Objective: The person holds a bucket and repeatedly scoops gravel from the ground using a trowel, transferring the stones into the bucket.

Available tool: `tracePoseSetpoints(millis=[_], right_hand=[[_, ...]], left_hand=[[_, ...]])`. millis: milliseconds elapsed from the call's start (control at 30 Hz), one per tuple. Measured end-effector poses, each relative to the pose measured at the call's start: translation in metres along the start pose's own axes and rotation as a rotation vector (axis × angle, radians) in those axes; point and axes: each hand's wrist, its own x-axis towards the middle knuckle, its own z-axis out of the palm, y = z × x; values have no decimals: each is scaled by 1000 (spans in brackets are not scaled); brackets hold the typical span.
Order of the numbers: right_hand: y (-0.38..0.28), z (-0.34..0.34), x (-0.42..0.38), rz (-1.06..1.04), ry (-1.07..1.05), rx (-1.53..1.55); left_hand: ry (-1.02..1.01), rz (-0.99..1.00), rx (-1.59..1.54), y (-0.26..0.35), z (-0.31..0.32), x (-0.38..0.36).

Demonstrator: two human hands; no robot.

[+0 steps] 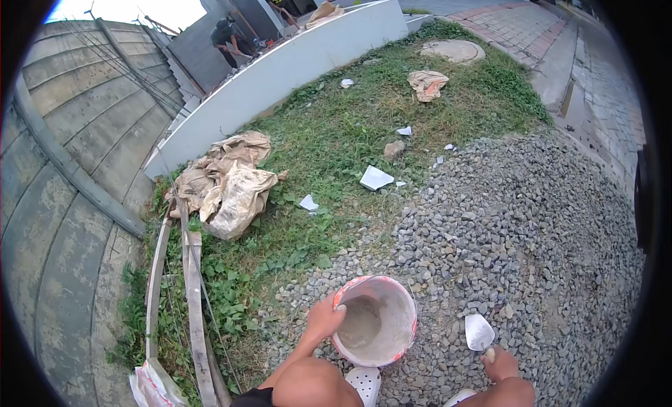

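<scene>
My left hand (pixel 325 319) is closed on the left rim of a bucket (pixel 399 310), thumb over the edge. The bucket is red-orange outside, its mouth tipped toward me, with grey residue coating the inside and bottom. To its right, my right hand (pixel 502 366) grips the short handle of a trowel (pixel 479 333). The trowel's pale, rounded metal blade points away from me, low over the grey gravel (pixel 476 232). White perforated clogs (pixel 364 384) show below the bucket, beside my bent knee.
Crumpled sacks (pixel 238 190) and wooden planks (pixel 199 316) lie to the left. White broken pieces (pixel 376 178) are scattered on the grass (pixel 329 141). A low white wall (pixel 301 64) crosses behind, with two people (pixel 227 41) beyond it. A concrete wall (pixel 63 218) bounds the left side.
</scene>
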Motion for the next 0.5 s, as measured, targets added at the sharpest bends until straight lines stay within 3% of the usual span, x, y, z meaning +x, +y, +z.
tracePoseSetpoints(millis=[500], right_hand=[[6,7,3,16,-58,-38]], left_hand=[[-6,-6,-5,6,-4,1]])
